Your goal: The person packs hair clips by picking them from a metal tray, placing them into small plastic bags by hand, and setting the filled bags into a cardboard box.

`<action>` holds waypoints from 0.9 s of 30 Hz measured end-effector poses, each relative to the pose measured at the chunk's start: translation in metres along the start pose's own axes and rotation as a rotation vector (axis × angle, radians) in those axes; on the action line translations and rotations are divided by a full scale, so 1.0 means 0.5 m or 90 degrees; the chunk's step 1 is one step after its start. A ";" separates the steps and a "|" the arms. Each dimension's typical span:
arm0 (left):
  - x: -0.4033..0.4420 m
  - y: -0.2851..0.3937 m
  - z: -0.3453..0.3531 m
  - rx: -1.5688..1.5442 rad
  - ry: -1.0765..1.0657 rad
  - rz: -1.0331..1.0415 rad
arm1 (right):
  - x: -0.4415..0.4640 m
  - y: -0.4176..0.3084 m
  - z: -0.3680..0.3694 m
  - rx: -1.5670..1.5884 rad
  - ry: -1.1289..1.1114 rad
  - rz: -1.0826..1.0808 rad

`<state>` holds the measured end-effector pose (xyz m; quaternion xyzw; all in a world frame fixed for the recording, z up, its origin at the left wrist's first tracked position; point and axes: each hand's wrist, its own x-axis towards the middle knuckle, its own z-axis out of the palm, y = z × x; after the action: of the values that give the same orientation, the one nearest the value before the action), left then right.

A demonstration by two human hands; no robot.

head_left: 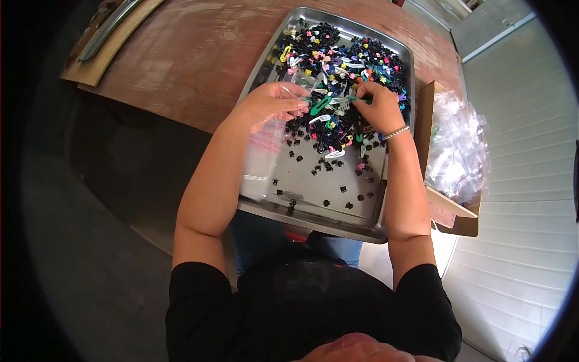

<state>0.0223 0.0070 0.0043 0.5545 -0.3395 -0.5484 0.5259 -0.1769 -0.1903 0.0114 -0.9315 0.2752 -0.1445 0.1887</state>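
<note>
A metal tray [362,226] holds a heap of small black clips [325,30] mixed with colourful flower pieces and snap hair clips. At the heap's left side my left hand [268,107] is closed on a clear plastic bag [260,160], which hangs down over the tray's left edge. A green snap clip [321,105] lies just right of those fingers. Over the right part of the heap, my right hand [380,107] pinches a green clip [357,98] between thumb and finger. Loose black clips [326,203] are scattered on the tray's bare lower part.
Right of the tray stands a cardboard box [424,114] filled with clear plastic bags [455,148]. The tray rests on a worn reddish table [175,60]. Wooden and metal strips [111,45] lie at the upper left. A pale ridged wall [525,151] is at the right.
</note>
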 end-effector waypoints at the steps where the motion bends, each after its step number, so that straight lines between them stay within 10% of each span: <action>1: 0.000 0.000 0.002 0.000 -0.002 0.001 | -0.001 0.005 -0.004 0.033 0.010 -0.024; 16: 0.006 -0.006 -0.010 -0.032 -0.009 0.049 | -0.004 -0.083 0.066 -0.108 0.047 -0.358; 27: 0.005 -0.002 -0.003 -0.020 0.018 0.111 | -0.004 -0.100 0.080 -0.209 0.025 -0.271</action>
<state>0.0242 0.0053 0.0027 0.5223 -0.3699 -0.4979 0.5852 -0.1406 -0.1395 -0.0031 -0.9836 0.0963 -0.1521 -0.0049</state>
